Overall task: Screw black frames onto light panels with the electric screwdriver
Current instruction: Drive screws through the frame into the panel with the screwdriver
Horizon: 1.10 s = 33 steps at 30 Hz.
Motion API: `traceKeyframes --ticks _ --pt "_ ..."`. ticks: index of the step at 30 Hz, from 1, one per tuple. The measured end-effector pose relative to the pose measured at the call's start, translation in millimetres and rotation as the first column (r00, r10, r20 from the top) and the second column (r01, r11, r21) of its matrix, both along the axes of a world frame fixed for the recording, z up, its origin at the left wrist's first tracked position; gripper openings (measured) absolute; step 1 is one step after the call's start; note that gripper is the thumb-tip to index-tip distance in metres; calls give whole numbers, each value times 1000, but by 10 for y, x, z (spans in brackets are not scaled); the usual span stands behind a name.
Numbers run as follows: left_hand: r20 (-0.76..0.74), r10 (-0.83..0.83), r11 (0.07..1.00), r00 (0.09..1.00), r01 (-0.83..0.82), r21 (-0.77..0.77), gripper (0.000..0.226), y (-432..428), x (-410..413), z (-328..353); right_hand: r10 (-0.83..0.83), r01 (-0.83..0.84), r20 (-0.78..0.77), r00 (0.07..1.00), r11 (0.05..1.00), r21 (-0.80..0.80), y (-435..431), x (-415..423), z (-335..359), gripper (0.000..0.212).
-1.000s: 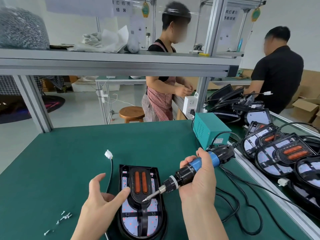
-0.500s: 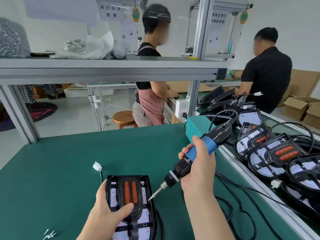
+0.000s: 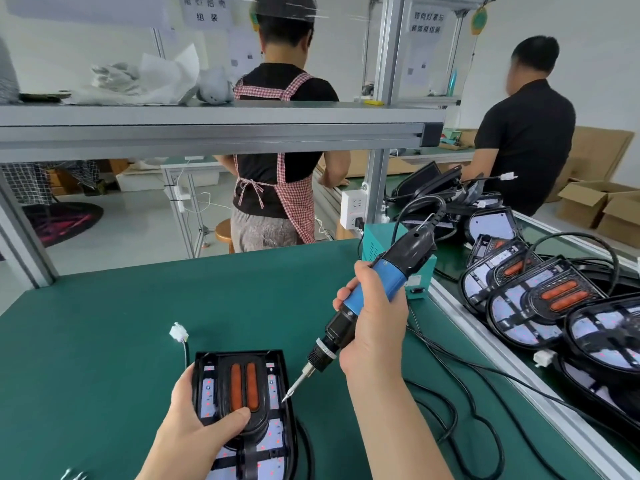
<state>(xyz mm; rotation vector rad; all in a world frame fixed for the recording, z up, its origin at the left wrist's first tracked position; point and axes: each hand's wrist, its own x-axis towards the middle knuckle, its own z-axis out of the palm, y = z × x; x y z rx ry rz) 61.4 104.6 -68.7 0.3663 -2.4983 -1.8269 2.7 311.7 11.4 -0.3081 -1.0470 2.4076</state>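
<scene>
A light panel with a black frame (image 3: 273, 386) and two orange strips lies flat on the green table (image 3: 104, 341) near the front edge. My left hand (image 3: 201, 424) holds it from the left, thumb pressed on the black centre piece and fingers round its left edge. My right hand (image 3: 374, 327) grips the blue and black electric screwdriver (image 3: 367, 306), which is tilted. Its bit tip touches the frame's right edge. A white plug (image 3: 178, 332) on a thin wire lies just behind the panel.
Several finished panels (image 3: 540, 306) with cables lie stacked on the belt at right, beyond an aluminium rail (image 3: 502, 368). A teal power box (image 3: 388, 244) stands behind the screwdriver. Black cable loops (image 3: 460, 420) lie right of my arm. Loose screws (image 3: 71, 474) sit front left. Two people work behind.
My left hand has moved onto the panel and taken hold of it. The screwdriver has tilted more upright, its bit shifting from the panel's middle to its right edge. The view shifted.
</scene>
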Motion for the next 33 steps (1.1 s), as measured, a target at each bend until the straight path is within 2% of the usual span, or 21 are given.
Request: traceKeyframes --ticks 15,20,28,33 --pt "61 -40 999 997 42 -23 102 49 -10 91 19 -19 -22 1000 999 33 -23 -25 36 11" --pt "50 -30 999 998 31 -35 92 51 0 105 30 -27 -51 998 998 60 -29 -19 73 11" --pt "72 -50 994 996 43 96 78 76 76 136 30 -16 -99 995 991 134 -88 76 107 18" --pt "85 -42 991 995 31 127 84 83 124 182 57 -35 -98 994 977 211 -165 146 58 16"
